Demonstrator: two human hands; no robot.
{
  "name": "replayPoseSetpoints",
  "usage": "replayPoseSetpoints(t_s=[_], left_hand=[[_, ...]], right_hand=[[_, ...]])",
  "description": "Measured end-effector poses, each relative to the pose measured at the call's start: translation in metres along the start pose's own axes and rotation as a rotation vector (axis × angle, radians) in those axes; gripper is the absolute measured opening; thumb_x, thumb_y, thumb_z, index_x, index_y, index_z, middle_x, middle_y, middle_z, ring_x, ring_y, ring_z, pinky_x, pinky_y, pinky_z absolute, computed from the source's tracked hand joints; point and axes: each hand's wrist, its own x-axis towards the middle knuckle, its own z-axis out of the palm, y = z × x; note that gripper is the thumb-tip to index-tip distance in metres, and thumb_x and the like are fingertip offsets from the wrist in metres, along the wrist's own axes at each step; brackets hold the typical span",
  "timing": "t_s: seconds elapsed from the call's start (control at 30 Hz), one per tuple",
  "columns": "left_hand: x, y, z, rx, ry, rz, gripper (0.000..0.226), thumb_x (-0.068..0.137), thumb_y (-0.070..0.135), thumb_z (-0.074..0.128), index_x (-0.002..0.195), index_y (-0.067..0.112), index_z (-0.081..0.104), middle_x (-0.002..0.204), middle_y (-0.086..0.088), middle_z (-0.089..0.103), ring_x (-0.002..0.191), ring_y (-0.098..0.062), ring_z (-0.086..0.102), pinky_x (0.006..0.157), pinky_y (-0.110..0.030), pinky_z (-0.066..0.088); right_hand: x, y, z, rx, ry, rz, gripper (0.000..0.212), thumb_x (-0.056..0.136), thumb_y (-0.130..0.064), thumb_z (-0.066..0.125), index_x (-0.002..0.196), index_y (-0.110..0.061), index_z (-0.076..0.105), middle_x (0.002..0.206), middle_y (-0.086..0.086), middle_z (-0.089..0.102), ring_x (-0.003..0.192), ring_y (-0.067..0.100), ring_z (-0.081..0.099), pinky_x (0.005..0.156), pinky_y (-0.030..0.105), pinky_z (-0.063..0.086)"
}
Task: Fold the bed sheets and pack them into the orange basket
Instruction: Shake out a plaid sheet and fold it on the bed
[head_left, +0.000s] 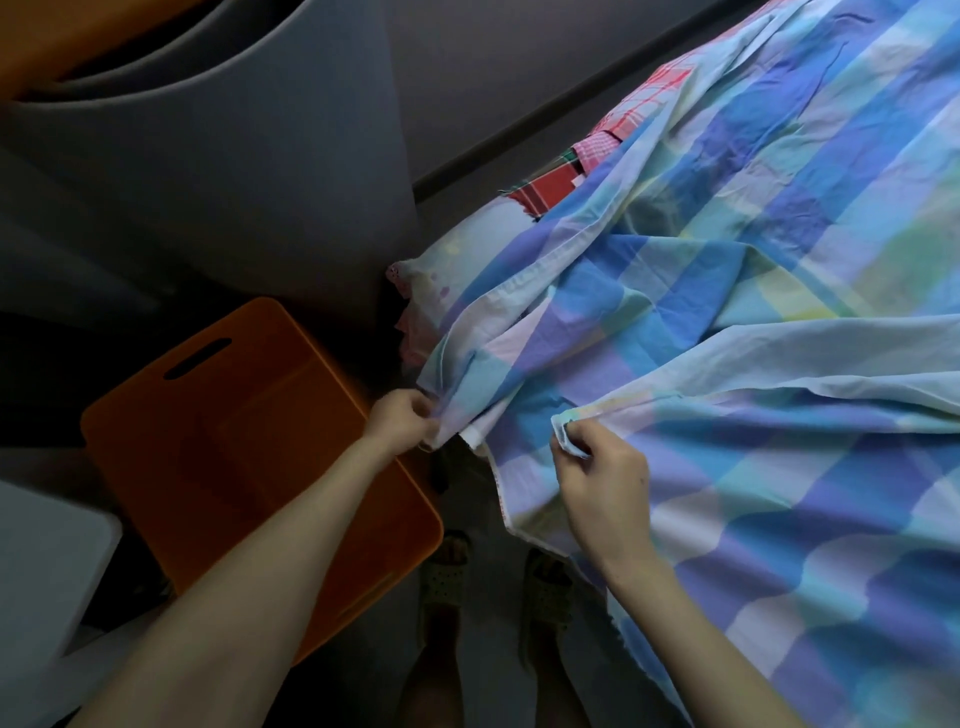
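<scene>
Below and between the left hand (402, 418) and the right hand (602, 483) we see a pair of perforated sandals (545, 587) on feet standing on the grey floor (496, 675). Far above the left hand, a large grey roll of matting (208, 130) curls in loose layers against a grey wall (493, 52). Well to the left of that hand and lower sits a pale box (47, 545), partly cut off by the frame. Well above the right hand a dark rail (545, 109) runs diagonally along the wall.
</scene>
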Motion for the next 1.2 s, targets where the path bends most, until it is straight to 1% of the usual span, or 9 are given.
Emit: replayPoseSetpoints(t_s=[0.07,0.2,0.33,0.4,0.5,0.7,0.83,1.07,1.2], left_hand=[[0.002,-0.002,-0.01,-0.122,0.1,-0.018,0.01,0.086,0.011,0.063,0.095,0.012,0.059,0.092,-0.007,0.061,0.09,-0.024,0.062,0.072,-0.031,0.048],[-0.016,0.006,-0.046,-0.362,0.151,-0.004,0.009,0.092,0.011,0.056,0.101,0.011,0.056,0.092,-0.009,0.061,0.078,-0.02,0.061,0.066,-0.029,0.051],[-0.047,0.034,-0.091,-0.457,0.113,0.148,0.009,0.093,0.016,0.056,0.095,0.011,0.064,0.08,-0.004,0.065,0.069,-0.012,0.06,0.056,-0.017,0.049],[-0.06,0.049,-0.107,-0.477,0.06,0.212,0.009,0.091,0.017,0.06,0.088,0.012,0.067,0.076,-0.003,0.068,0.065,-0.009,0.062,0.055,-0.016,0.049],[-0.073,0.07,-0.122,-0.418,-0.011,0.286,0.008,0.087,0.016,0.065,0.081,0.012,0.07,0.073,-0.006,0.071,0.064,-0.01,0.065,0.058,-0.018,0.051],[-0.088,0.102,-0.127,-0.097,-0.044,0.362,0.009,0.083,0.023,0.069,0.083,0.014,0.072,0.075,-0.007,0.073,0.072,-0.02,0.071,0.071,-0.035,0.059],[-0.093,0.115,-0.121,-0.174,-0.167,0.263,0.015,0.088,0.015,0.064,0.074,0.016,0.068,0.072,-0.006,0.071,0.068,-0.018,0.071,0.064,-0.03,0.06],[-0.094,0.115,-0.118,-0.514,-0.353,0.001,0.025,0.098,0.008,0.045,0.085,-0.001,0.065,0.076,-0.011,0.066,0.07,-0.016,0.066,0.062,-0.027,0.059],[-0.096,0.113,-0.111,-0.6,-0.387,-0.029,0.019,0.092,-0.001,0.05,0.078,0.002,0.064,0.073,-0.01,0.066,0.069,-0.016,0.066,0.069,-0.03,0.058]], right_hand=[[0.005,-0.015,-0.008,0.054,0.058,-0.007,0.016,0.075,0.002,0.061,0.064,-0.007,0.053,0.058,0.001,0.043,0.059,0.017,0.034,0.055,0.03,0.027],[0.033,-0.068,-0.021,0.159,0.205,-0.091,0.01,0.079,0.0,0.062,0.071,-0.007,0.062,0.062,-0.005,0.046,0.061,0.006,0.037,0.057,0.025,0.032],[0.049,-0.11,0.004,0.198,0.117,-0.205,0.013,0.079,0.002,0.059,0.084,-0.001,0.069,0.075,0.007,0.066,0.069,0.013,0.056,0.067,0.019,0.039],[0.045,-0.112,0.021,0.167,0.106,-0.212,0.012,0.075,0.003,0.057,0.078,-0.002,0.067,0.073,0.012,0.067,0.069,0.012,0.054,0.063,0.015,0.031],[0.04,-0.105,0.033,0.153,0.155,-0.155,0.01,0.076,0.001,0.056,0.068,-0.004,0.06,0.066,0.011,0.061,0.063,0.013,0.045,0.059,0.018,0.022],[0.035,-0.107,0.033,0.145,0.265,-0.153,0.012,0.08,-0.003,0.057,0.08,-0.001,0.069,0.071,0.01,0.066,0.065,0.021,0.058,0.063,0.025,0.038],[0.032,-0.11,0.034,0.144,0.285,-0.196,0.026,0.084,-0.012,0.05,0.09,0.001,0.071,0.078,0.011,0.069,0.07,0.024,0.063,0.069,0.027,0.044],[0.025,-0.106,0.028,0.098,0.233,-0.223,0.02,0.082,-0.006,0.054,0.09,-0.001,0.071,0.084,0.009,0.067,0.083,0.016,0.054,0.078,0.021,0.04],[0.024,-0.1,0.025,0.106,0.207,-0.228,0.016,0.081,-0.002,0.056,0.087,-0.003,0.071,0.083,0.008,0.066,0.081,0.019,0.056,0.077,0.022,0.041]])
